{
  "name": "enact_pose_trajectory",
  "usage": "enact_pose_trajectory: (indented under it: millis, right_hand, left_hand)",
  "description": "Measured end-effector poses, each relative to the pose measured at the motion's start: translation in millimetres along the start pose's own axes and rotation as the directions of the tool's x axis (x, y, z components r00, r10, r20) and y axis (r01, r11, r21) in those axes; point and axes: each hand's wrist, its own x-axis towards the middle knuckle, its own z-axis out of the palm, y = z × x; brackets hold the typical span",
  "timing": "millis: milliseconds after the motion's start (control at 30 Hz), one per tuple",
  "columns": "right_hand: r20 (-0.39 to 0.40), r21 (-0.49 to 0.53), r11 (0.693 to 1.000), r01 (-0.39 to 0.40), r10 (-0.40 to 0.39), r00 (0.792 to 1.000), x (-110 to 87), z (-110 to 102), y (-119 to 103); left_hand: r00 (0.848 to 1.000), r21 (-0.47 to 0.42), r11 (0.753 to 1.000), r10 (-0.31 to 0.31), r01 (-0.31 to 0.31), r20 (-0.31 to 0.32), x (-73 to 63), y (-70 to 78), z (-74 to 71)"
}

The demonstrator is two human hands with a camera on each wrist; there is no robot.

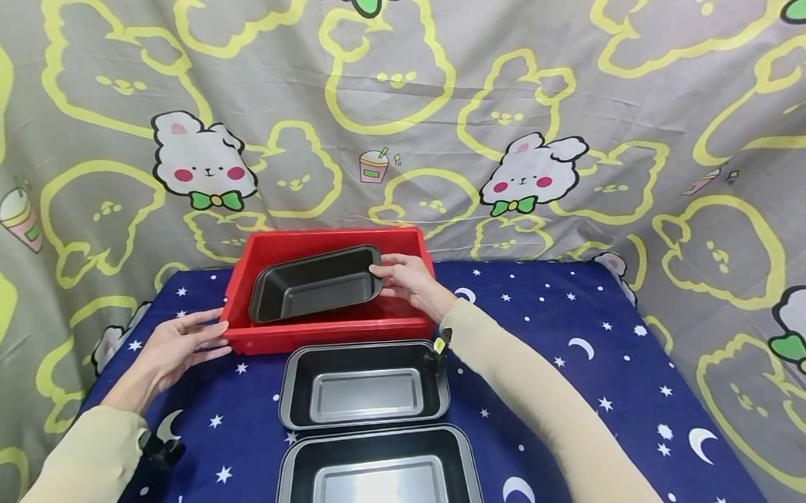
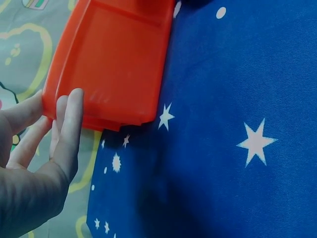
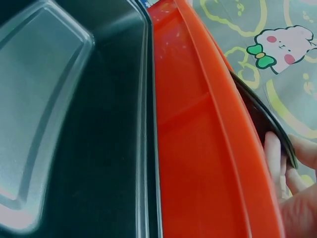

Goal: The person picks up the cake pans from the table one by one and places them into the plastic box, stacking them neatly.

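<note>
My right hand [image 1: 410, 282] pinches the right end of a dark loaf pan [image 1: 315, 284] with the thumb on the rim. The pan lies tilted inside a red plastic bin [image 1: 332, 334], its left end lower. In the right wrist view, part of that pan's rim shows beside the fingers [image 3: 273, 153], behind the bin's wall. At the bin's front left corner, my left hand [image 1: 180, 346] touches the rim with nearly straight fingers [image 2: 69, 126]. Just in front of the bin stands a second loaf pan [image 1: 366, 396]. A third loaf pan [image 1: 379, 491] sits nearer me, partly cut off.
A dark blue cloth [image 1: 555, 365] with white stars and moons covers the table. Behind and beside it hangs a grey curtain [image 1: 405, 67] with cartoon bears and rabbits. Small dark devices [image 1: 162, 449] are strapped to both wrists.
</note>
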Motion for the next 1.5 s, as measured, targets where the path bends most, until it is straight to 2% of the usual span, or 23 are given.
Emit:
enact_pose_trajectory:
  millis: [400, 567, 733, 900, 1133, 1300, 1500]
  right_hand:
    - [0.046, -0.137, 0.989, -0.058, 0.065, 0.997, 3.7, -7.8, 1.2]
    - [0.071, -0.209, 0.975, -0.07, 0.086, 0.994, 4.2, -8.7, 2.8]
    - [0.057, -0.276, 0.958, -0.078, 0.098, 0.994, 3.6, -7.6, 3.1]
    - [0.03, -0.314, 0.948, -0.041, 0.053, 0.998, -2.7, -5.9, 1.1]
    - [0.022, -0.41, 0.912, 0.012, -0.003, 1.0, -14.9, -6.8, -5.7]
    - [0.024, -0.407, 0.912, 0.048, -0.041, 0.999, -23.3, -14.7, -15.1]
    - [0.024, -0.402, 0.914, 0.056, -0.051, 0.998, -34.7, -24.7, -23.6]
  left_hand:
    - [1.0, 0.019, 1.0, 0.0, 0.0, -0.011, -3.1, 2.6, 2.7]
    - [1.0, 0.026, 1.0, 0.002, -0.001, -0.023, -2.5, 1.5, 2.6]
    - [1.0, 0.027, 1.0, 0.008, -0.008, -0.022, -0.8, 1.1, 1.7]
    - [1.0, 0.04, 0.999, 0.004, -0.003, -0.022, -0.3, 0.2, 0.3]
    - [1.0, 0.038, 0.999, -0.002, 0.003, -0.027, -0.9, -0.4, 1.5]
    - [0.999, 0.072, 0.997, 0.004, -0.001, -0.041, -0.7, -0.6, 1.4]
    - [0.999, 0.093, 0.996, 0.002, 0.002, -0.044, -2.1, 0.9, 1.3]
